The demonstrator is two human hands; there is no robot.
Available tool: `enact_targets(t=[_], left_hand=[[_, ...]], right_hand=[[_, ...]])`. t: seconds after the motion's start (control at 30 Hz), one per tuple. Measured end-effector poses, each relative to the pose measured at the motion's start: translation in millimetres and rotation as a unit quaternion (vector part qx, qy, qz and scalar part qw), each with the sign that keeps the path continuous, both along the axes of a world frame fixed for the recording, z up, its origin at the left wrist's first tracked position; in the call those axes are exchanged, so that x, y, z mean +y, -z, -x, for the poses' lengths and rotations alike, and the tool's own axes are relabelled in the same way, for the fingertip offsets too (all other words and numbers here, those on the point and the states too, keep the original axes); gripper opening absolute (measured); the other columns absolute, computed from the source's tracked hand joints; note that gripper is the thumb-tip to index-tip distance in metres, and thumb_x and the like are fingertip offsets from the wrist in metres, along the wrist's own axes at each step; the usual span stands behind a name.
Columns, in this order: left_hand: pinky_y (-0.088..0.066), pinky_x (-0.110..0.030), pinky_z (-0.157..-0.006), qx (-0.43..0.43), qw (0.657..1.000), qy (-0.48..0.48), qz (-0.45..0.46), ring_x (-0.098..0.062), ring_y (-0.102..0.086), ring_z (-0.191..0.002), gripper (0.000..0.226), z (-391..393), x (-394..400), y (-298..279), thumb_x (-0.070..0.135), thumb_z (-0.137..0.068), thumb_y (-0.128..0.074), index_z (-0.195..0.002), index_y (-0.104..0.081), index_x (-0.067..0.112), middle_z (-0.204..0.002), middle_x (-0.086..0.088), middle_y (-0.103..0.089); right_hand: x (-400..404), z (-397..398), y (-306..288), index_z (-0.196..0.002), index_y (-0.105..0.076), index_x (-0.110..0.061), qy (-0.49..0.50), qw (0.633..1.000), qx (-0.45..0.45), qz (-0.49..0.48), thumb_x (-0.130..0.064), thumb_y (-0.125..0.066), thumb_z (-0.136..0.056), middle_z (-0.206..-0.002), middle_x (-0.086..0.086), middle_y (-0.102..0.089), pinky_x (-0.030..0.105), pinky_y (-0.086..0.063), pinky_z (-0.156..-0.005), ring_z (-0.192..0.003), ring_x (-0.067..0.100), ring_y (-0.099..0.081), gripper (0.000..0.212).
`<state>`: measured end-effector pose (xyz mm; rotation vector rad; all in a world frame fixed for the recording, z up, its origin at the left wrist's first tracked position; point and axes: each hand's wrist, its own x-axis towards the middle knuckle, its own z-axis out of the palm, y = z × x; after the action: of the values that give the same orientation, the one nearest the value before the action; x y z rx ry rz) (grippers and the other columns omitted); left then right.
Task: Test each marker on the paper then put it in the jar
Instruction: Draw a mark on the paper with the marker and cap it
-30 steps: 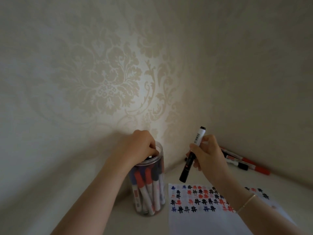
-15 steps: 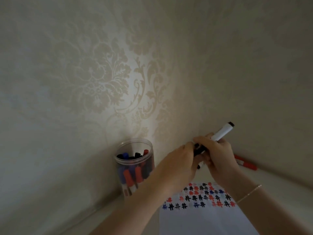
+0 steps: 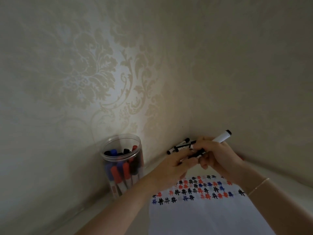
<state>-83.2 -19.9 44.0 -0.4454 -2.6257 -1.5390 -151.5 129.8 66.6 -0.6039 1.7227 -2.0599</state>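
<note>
Pale tabletop (image 3: 105, 209) along the bottom of the frame, with white paper (image 3: 203, 217) lying nearest, lower centre to lower right. Rows of black, red and blue hash marks (image 3: 199, 190) across its far edge, so many markers already tried.

Just above the paper, at centre right, both hands meeting on one marker (image 3: 221, 137). Right hand (image 3: 218, 156), thin bracelet (image 3: 258, 186) on the wrist, wrapped round the white barrel, butt end pointing to the upper right. Left hand (image 3: 171, 168), a second ago up at the mouth of the jar (image 3: 122, 167), now across at the marker's black cap end, fingers curled round it. Reads as the uncapping step: last marker delivered, next one being opened for its test stroke. Cannot tell whether the cap has come free yet.

Further back, lower centre left, the clear jar standing upright against the wall, no hand on it any more, packed with red, blue and black markers (image 3: 116, 177). Behind the hands, spare markers (image 3: 179, 146) lying on the tabletop at the corner, still waiting their turn.

Beyond everything, cream damask wallpaper (image 3: 101, 73) filling the upper frame.
</note>
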Motion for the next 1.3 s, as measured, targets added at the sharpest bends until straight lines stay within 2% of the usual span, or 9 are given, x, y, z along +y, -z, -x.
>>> enact_targets(t=[0.13,0.2,0.33,0.4,0.5,0.67,0.8,1.13,1.3], left_hand=[[-0.048,-0.034,-0.078,0.027,0.977,-0.117,0.174,-0.019,-0.056,-0.078,0.039,23.7,-1.6,35.8,0.040,-0.104,-0.024,-0.143,-0.029,0.042,-0.101,-0.009,-0.062],[-0.047,-0.037,-0.082,0.072,0.939,-0.174,0.288,-0.018,-0.049,-0.076,0.044,39.5,-4.5,62.9,0.028,-0.104,-0.024,-0.146,-0.023,0.040,-0.099,-0.007,-0.061],[-0.046,-0.035,-0.088,0.080,0.923,-0.227,0.301,-0.019,-0.054,-0.092,0.051,55.6,-5.1,95.6,0.023,-0.101,-0.041,-0.148,-0.025,0.034,-0.108,-0.003,-0.062],[-0.040,-0.037,-0.103,0.067,0.929,-0.229,0.283,-0.022,-0.046,-0.123,0.055,58.7,-1.4,99.2,0.028,-0.099,-0.046,-0.149,-0.023,0.030,-0.146,-0.005,-0.041],[-0.022,-0.037,-0.117,0.026,0.945,-0.200,0.258,-0.022,-0.014,-0.146,0.051,50.9,4.5,83.3,0.032,-0.102,-0.039,-0.149,-0.023,0.023,-0.160,-0.004,-0.005],[-0.014,-0.032,-0.117,-0.129,0.902,-0.052,0.409,-0.013,-0.004,-0.147,0.079,-4.1,-13.9,35.0,0.045,-0.094,-0.052,-0.153,-0.009,0.013,-0.160,0.003,0.009],[-0.007,-0.030,-0.117,-0.196,0.853,-0.060,0.481,-0.015,0.002,-0.147,0.098,-47.4,-32.8,35.9,0.055,-0.087,-0.057,-0.152,0.002,0.012,-0.159,0.000,0.014],[-0.008,-0.034,-0.116,-0.070,0.901,-0.075,0.421,-0.010,-0.004,-0.146,0.096,-62.0,-28.5,89.6,0.077,-0.081,-0.039,-0.152,-0.008,0.022,-0.160,0.007,-0.004],[-0.012,-0.023,-0.112,0.018,0.933,-0.115,0.342,-0.007,-0.014,-0.142,0.096,-64.3,-31.4,104.2,0.078,-0.075,-0.047,-0.149,-0.019,0.024,-0.156,0.009,-0.017]], right_hand=[[4.8,10.9,12.5,-0.071,-0.051,-0.002,0.207,0.973,0.100,-0.016,0.003,-0.057,-0.086,-0.061,0.020,-0.053,0.026,-0.038,-0.036,-0.038,0.019,-0.045,0.018],[9.0,15.5,20.8,-0.070,-0.051,-0.004,0.274,0.955,0.110,-0.036,-0.001,-0.058,-0.088,-0.059,0.018,-0.054,0.023,-0.038,-0.035,-0.036,0.014,-0.046,0.020],[19.6,16.4,36.6,-0.071,-0.052,-0.002,0.295,0.947,0.104,-0.072,-0.003,-0.059,-0.089,-0.055,0.015,-0.058,0.025,-0.040,-0.037,-0.037,0.014,-0.048,0.019],[24.5,16.2,40.3,-0.070,-0.052,-0.003,0.305,0.944,0.097,-0.077,-0.004,-0.060,-0.088,-0.056,0.013,-0.060,0.027,-0.042,-0.040,-0.040,0.016,-0.049,0.020],[31.7,15.5,40.0,-0.072,-0.052,-0.004,0.319,0.941,0.085,-0.068,-0.008,-0.062,-0.088,-0.062,0.015,-0.063,0.030,-0.046,-0.047,-0.047,0.019,-0.052,0.019],[39.6,10.3,38.7,-0.086,-0.059,-0.001,0.276,0.959,0.041,-0.043,-0.014,-0.062,-0.090,-0.086,0.023,-0.066,0.046,-0.057,-0.073,-0.068,0.031,-0.063,0.014],[29.6,1.4,40.4,-0.090,-0.060,-0.003,0.238,0.970,0.001,-0.041,-0.014,-0.060,-0.091,-0.094,0.021,-0.063,0.043,-0.056,-0.081,-0.084,0.032,-0.065,0.010],[-30.5,-52.2,76.3,-0.068,-0.051,-0.004,0.199,0.976,-0.090,-0.015,0.000,-0.059,-0.087,-0.051,0.006,-0.054,0.027,-0.045,-0.042,-0.042,0.019,-0.050,0.021],[-54.6,-64.9,106.2,-0.060,-0.042,-0.009,0.260,0.957,-0.009,-0.124,0.001,-0.058,-0.080,-0.049,0.006,-0.040,0.023,-0.036,-0.039,-0.039,0.015,-0.038,0.027]])
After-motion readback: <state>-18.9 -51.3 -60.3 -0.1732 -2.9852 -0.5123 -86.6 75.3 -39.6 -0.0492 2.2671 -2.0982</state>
